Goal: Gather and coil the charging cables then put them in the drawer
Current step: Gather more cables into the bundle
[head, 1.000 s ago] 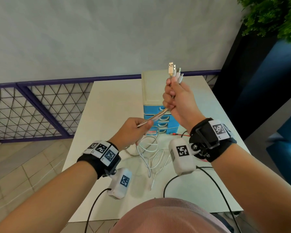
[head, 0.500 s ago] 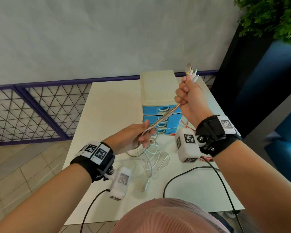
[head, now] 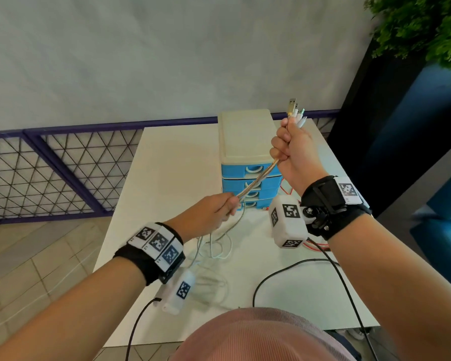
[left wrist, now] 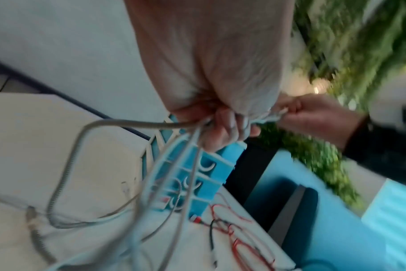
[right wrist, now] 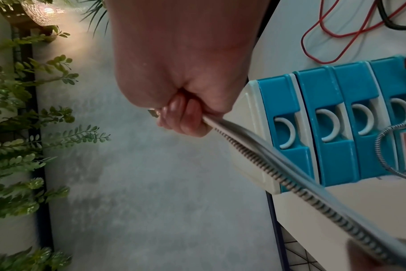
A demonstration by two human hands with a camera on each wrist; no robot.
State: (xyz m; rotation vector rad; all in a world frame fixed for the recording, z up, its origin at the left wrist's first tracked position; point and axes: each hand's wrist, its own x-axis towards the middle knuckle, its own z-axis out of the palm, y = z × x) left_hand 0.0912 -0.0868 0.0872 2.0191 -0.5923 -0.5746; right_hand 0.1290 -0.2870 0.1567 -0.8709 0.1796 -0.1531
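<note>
My right hand (head: 288, 149) is raised in a fist around a bundle of charging cables (head: 257, 181), their plugs (head: 296, 113) sticking out above the knuckles. The bundle, a braided metal cable (right wrist: 290, 185) among white ones, runs taut down to my left hand (head: 225, 207), whose fingers are curled round it lower and to the left. Below the left hand the loose cable ends (head: 219, 246) hang down onto the white table (head: 172, 162). Behind the cables stands the blue drawer unit (head: 248, 178) with a cream top, all its drawers closed.
A thin red cable (right wrist: 318, 45) lies on the table to the right of the drawer unit. Black wrist-camera leads (head: 276, 272) trail over the near table edge. A purple mesh railing (head: 50, 173) runs on the left, a dark planter with greenery (head: 427, 29) at right.
My left hand has slid down and leftward along the bundle, drawing it taut and longer between the hands. The right hand moved right, away from the left, keeping its grip on the plug ends.
</note>
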